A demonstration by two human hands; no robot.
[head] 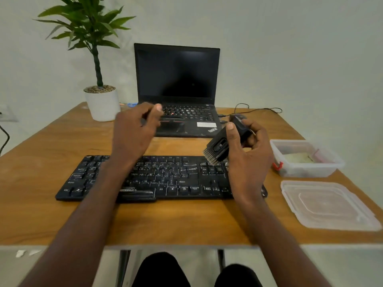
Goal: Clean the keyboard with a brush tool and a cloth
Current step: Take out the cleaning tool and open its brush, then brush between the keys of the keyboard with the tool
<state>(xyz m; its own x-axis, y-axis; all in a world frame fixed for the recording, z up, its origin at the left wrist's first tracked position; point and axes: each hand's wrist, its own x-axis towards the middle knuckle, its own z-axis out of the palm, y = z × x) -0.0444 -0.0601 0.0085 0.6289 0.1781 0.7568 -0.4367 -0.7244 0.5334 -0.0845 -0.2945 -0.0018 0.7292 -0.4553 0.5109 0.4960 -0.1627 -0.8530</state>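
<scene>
A black keyboard (161,179) lies across the wooden table (186,222) in front of me. My right hand (248,160) grips a black brush tool (219,143) above the keyboard's right end, its short bristles pointing down and left, just clear of the keys. My left hand (134,131) hovers above the keyboard's back edge, blurred, with fingers curled and the thumb up. It seems to pinch a thin dark piece (143,121). A pale folded thing, possibly the cloth (298,157), lies in a clear plastic box (323,168) to the right.
An open black laptop (178,83) stands behind the keyboard, with a cable (259,109) running off its right side. A potted plant (102,104) stands at the back left. The box's clear lid (327,204) lies flat near the table's right front edge.
</scene>
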